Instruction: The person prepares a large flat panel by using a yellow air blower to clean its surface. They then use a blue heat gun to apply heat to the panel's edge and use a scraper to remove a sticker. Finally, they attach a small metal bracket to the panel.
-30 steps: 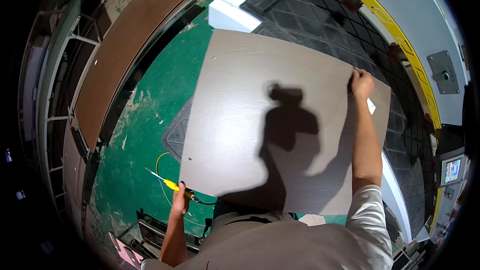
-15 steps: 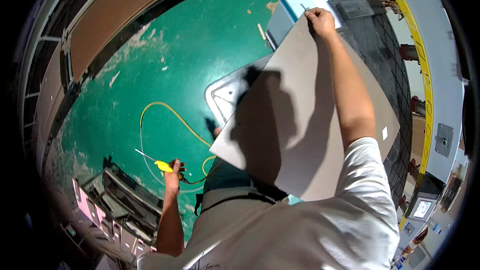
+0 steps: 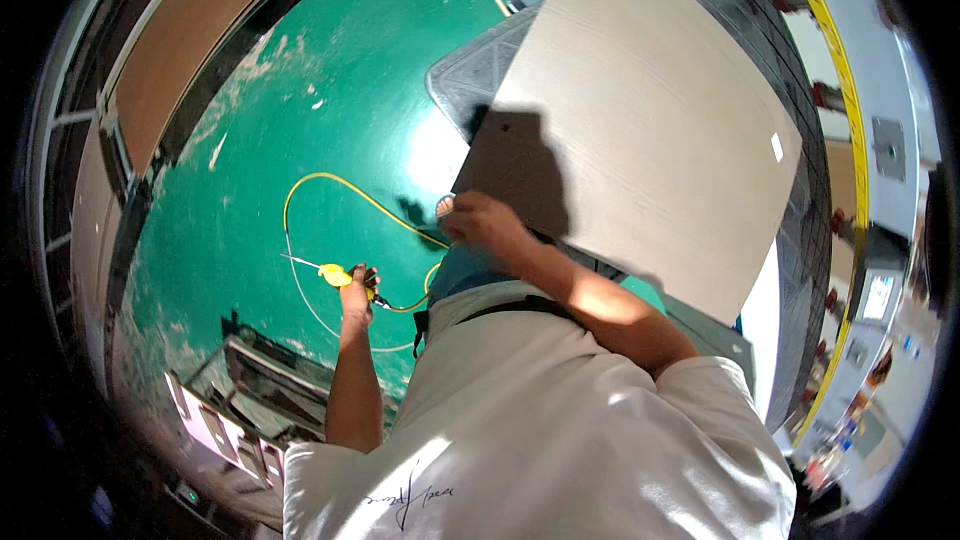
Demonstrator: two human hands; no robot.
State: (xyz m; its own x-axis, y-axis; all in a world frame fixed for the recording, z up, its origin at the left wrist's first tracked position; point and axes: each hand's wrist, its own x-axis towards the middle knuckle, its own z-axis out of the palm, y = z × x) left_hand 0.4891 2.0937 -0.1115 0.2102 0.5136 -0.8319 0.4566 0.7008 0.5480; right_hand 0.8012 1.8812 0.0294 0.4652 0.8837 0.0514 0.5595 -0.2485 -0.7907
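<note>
My left hand is closed round a yellow air blow gun with a thin metal nozzle pointing left. A yellow hose trails from it and loops above the floor. On my right lies a large flat grey-brown panel, with a small white label near its right corner. My right hand is in front of my waist, beside the panel's near left corner. Motion smears its fingers, so I cannot tell whether they touch the corner. My shadow falls on that part of the panel.
Under the panel is a dark gridded surface with a rounded grey corner plate. A grey machine beam with a yellow strip runs along the right. Brown boards stand at the far left, and a dark frame at lower left.
My right hand has left the panel's far corner and come back toward my waist. The view has shifted, and the panel sits a little differently in it. The blow gun stays in my left hand.
</note>
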